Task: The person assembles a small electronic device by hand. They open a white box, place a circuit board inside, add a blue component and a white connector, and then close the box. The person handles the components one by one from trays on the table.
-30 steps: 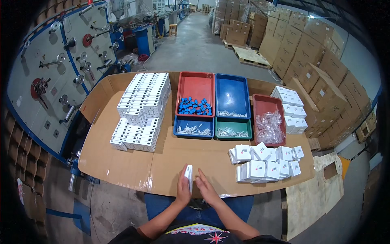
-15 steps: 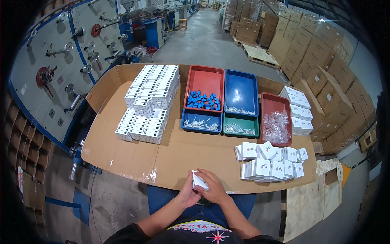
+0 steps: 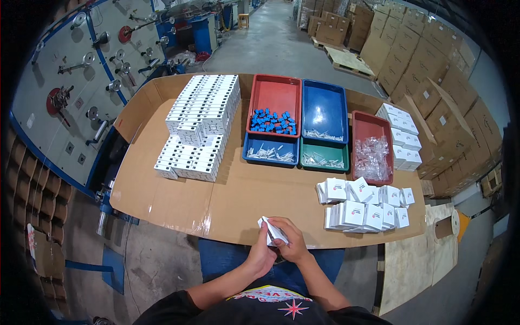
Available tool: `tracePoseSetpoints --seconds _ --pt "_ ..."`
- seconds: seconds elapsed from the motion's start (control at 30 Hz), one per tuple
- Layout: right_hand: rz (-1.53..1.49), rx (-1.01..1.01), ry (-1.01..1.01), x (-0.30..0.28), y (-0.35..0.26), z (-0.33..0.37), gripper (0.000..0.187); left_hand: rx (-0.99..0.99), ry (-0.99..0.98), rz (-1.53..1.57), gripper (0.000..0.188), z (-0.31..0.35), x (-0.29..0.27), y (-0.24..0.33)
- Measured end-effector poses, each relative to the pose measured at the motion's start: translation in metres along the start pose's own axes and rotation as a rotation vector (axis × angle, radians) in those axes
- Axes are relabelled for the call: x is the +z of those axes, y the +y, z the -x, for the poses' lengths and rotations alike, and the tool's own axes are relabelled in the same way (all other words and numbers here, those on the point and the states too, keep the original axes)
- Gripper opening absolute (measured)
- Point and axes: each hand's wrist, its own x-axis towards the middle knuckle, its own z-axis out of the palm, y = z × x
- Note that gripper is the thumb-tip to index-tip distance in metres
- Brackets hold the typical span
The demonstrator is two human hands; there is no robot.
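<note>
A small white carton (image 3: 272, 232) is held just above the near edge of the cardboard-covered counter (image 3: 179, 200), pinched between the fingers of the left hand (image 3: 261, 253) and right hand (image 3: 293, 242). It is judged light, thin-walled and easily crushed; the folded edges are best gripped, not the flat faces

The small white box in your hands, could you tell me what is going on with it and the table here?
Both hands, left hand and right hand, hold a small white box at the near edge of the cardboard-covered table. Flat white boxes lie to the right, stacked white boxes to the left, and coloured trays of small parts behind.
</note>
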Motion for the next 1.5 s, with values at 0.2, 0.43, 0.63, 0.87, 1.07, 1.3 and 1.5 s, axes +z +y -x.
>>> tracePoseSetpoints --seconds 0.2,0.43,0.63,0.87,1.07,1.3,1.5 --pt "0.036 0.008 0.040 -0.001 -0.003 0.001 0.064 0.022 0.037 -0.017 0.054 0.000 0.008 -0.001" --pt "0.017 0.003 0.051 0.001 -0.004 -0.001 0.060 0.020 0.052 -0.033 0.054 -0.003 0.001 -0.003" --pt "-0.023 0.017 0.057 0.003 0.004 0.002 0.051 0.050 0.044 -0.019 0.055 -0.009 -0.007 -0.010" --pt "0.014 0.014 0.046 0.002 0.007 0.001 0.051 0.000 0.052 -0.007 0.057 -0.010 -0.008 -0.007" --pt "0.078 -0.008 -0.020 0.000 0.004 -0.005 0.062 0.087 0.047 -0.031 0.062 -0.014 -0.010 -0.007" --pt "-0.312 0.321 0.058 0.006 0.013 0.006 0.071 0.448 0.062 -0.295 0.062 -0.023 -0.011 0.005" --pt "-0.629 0.696 -0.153 -0.005 0.001 0.000 0.065 0.838 -0.093 -0.986 0.097 -0.027 -0.031 0.016"
